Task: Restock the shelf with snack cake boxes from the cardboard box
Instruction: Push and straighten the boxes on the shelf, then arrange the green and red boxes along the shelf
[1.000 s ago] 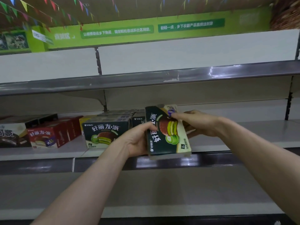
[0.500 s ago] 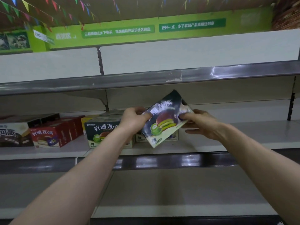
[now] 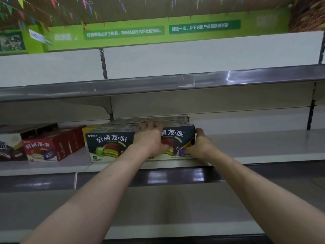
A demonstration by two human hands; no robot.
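Both hands, left (image 3: 149,138) and right (image 3: 200,147), grip the green box (image 3: 177,136), upright, face forward, long axis along the shelf (image 3: 263,148).

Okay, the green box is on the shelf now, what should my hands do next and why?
Probably let go and draw back. The dark green box sits upright on the shelf, level with its neighbour box, while the left hand and right hand hold it.

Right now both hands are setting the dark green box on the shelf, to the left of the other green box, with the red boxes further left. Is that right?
Not quite. The head view shows the left hand and right hand setting the held green box to the right of the other green box, not the left. The red boxes do sit further left on the shelf.
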